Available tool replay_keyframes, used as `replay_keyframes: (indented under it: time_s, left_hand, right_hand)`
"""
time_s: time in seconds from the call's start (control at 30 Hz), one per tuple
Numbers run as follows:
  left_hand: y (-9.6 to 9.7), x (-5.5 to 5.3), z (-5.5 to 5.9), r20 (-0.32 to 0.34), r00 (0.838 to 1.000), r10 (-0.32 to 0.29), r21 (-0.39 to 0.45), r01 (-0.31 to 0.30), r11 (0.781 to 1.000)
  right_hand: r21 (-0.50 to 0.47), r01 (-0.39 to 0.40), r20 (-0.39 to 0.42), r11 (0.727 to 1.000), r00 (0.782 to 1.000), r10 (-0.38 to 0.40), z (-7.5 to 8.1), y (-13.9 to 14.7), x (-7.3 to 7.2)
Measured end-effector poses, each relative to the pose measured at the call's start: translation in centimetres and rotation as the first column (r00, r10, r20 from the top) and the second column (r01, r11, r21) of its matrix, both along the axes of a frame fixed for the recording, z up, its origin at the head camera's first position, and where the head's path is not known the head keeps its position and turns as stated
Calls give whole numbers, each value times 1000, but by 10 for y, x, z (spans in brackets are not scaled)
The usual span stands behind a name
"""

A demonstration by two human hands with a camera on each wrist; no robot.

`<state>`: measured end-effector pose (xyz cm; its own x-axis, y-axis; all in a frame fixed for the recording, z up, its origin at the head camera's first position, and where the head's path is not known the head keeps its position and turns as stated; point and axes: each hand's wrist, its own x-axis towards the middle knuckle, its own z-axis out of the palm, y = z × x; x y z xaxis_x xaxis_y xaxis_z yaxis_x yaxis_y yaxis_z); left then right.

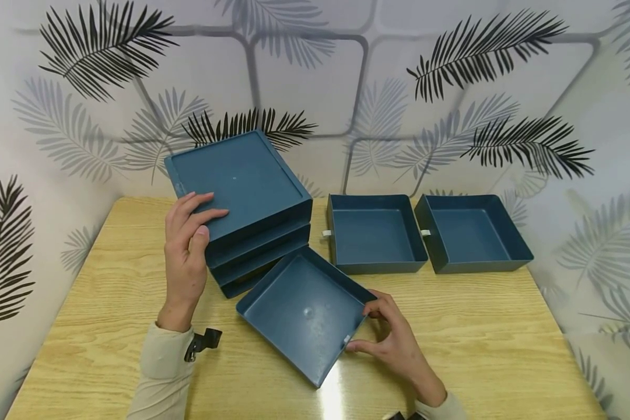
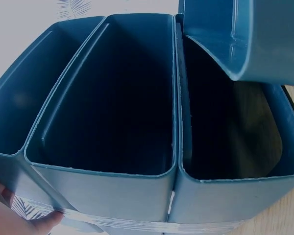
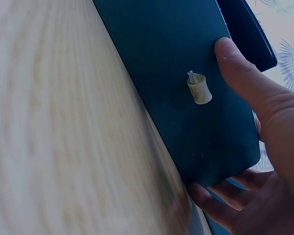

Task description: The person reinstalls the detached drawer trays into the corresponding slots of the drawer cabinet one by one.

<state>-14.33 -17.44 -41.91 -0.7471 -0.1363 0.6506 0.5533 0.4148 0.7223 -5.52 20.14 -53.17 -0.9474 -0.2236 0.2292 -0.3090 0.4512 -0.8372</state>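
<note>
A dark blue cabinet (image 1: pixel 236 175) with several stacked slots stands turned at an angle on the left half of the table. My left hand (image 1: pixel 186 251) rests on its top at the left edge, fingers extended flat and thumb by the front edge. In the left wrist view the cabinet's slots (image 2: pixel 108 98) gape. My right hand (image 1: pixel 394 338) grips a blue drawer (image 1: pixel 304 315) by its front end, thumb on the front panel near a small pale tab (image 3: pixel 200 89). The drawer's far corner lies close by the lowest slot, overlapping that opening in the left wrist view.
Two more blue drawers (image 1: pixel 375 233) (image 1: pixel 478 227) with pale tabs stand side by side at the back right of the wooden table (image 1: pixel 110 315). Behind the table hangs a leaf-patterned backdrop (image 1: pixel 388 105). Clear tape (image 2: pixel 137 223) runs round the cabinet's side.
</note>
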Motion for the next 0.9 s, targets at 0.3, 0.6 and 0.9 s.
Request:
replay_keyframes:
  time_s: [0.3, 0.6, 0.9]
  left_hand:
    - [0, 0, 1, -5, 1000, 5, -9, -5, 1000]
    - [0, -1, 0, -5, 1000, 7, -5, -7, 1000]
    - [0, -1, -1, -1, 1000, 5, -5, -5, 1000]
  right_hand:
    - [-37, -21, 8, 999, 1000, 21, -1, -1, -2]
    - [-28, -26, 7, 999, 1000, 27, -1, -2, -4]
    - [-106, -37, 33, 994, 999, 41, -1, -5, -2]
